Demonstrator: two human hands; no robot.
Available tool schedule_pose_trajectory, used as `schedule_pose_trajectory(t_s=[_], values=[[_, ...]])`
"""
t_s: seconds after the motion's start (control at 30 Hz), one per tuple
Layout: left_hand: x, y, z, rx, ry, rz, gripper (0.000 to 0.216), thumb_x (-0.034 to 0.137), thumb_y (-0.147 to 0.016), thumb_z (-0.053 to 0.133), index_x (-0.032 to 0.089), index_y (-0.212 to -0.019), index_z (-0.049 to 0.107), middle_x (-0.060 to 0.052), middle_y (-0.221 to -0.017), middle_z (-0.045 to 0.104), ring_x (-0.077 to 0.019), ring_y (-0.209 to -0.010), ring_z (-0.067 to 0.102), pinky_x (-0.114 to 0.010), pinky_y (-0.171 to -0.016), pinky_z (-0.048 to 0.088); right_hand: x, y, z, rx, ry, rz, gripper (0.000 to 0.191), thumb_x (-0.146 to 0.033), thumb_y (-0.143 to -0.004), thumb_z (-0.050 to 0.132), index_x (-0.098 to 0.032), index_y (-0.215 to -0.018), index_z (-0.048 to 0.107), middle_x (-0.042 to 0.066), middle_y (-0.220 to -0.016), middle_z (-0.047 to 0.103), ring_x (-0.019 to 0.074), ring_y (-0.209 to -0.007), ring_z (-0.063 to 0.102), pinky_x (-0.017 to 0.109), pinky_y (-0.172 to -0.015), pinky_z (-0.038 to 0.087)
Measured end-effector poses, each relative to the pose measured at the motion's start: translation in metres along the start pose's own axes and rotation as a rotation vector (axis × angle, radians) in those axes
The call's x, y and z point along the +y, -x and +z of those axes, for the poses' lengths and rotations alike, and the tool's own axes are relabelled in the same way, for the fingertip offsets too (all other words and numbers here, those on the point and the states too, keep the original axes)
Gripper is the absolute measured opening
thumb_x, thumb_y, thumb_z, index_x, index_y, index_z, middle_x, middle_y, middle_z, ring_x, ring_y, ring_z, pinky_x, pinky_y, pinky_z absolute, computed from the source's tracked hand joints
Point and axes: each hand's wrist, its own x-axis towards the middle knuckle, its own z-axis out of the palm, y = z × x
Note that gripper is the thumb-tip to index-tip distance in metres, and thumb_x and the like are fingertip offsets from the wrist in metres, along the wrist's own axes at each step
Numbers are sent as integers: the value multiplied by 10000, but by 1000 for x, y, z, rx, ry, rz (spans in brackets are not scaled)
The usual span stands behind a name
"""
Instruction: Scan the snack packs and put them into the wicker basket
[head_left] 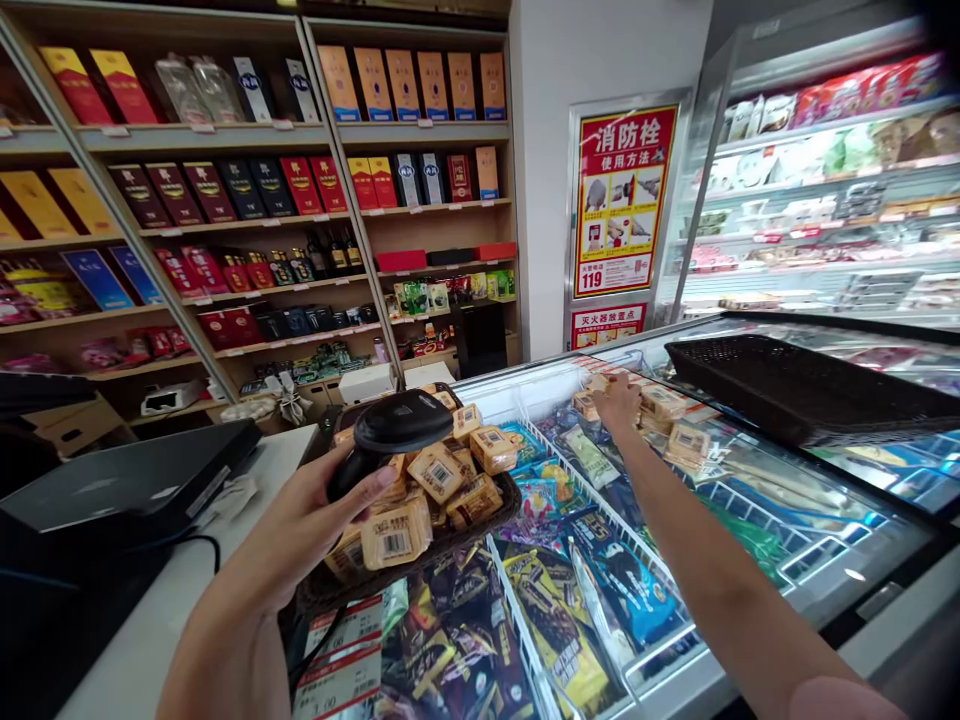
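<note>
My left hand (330, 520) is wrapped around the handle of a black barcode scanner (405, 418). The scanner's head hangs over a dark brown woven basket (450, 535) piled with clear-wrapped blocks of tan snack packs (439, 472), several with barcode labels facing up. Stretched out over the freezer's glass top, my right hand (619, 404) has its fingers closed on a similar snack pack (586, 404), partly hidden by the fingers. More wrapped packs (687, 446) lie on the glass just right of that hand.
Below the glass, a chest freezer holds colourful ice-cream packets (559, 620) in white wire dividers (517, 620). A black woven tray (795, 385) rests on the freezer at right. A white counter (247, 530) with a dark machine (135, 480) stands left. Stocked shelves (420, 130) line the back.
</note>
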Motion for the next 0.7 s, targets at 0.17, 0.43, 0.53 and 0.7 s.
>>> schedule_pose_trajectory(t_s=[0.17,0.43,0.53,0.7], values=[[-7,0,-5,-36,-2,52,407,585,-786,728,195,-873,652,8,-728,551,-141,-669,479,-224,-592,409,-40,20,-1,-107,-260,-90,533,-350,-758,515,-222,-1274,495,126,-1262,569,314,-1257,488,502,-1049,434],[-7,8,-8,-13,13,79,440,585,-806,712,190,-994,665,-23,-838,609,-143,-710,501,-222,-600,427,-100,61,4,-686,-1076,130,362,-349,-653,644,-261,-983,524,46,-1012,650,254,-1041,639,452,-864,614],[-7,9,-11,-5,26,75,421,587,-817,703,190,-949,659,-12,-815,603,-136,-697,493,-216,-593,417,-109,66,-4,-867,-1259,243,428,-282,-602,683,-245,-998,526,80,-1083,666,260,-1083,651,439,-887,614],[-8,8,-12,4,6,61,388,575,-832,697,195,-896,653,23,-702,535,-126,-656,454,-205,-553,360,-123,75,-24,-765,-1255,89,396,-418,-700,713,-272,-1015,522,70,-1164,671,263,-1156,639,463,-955,577]])
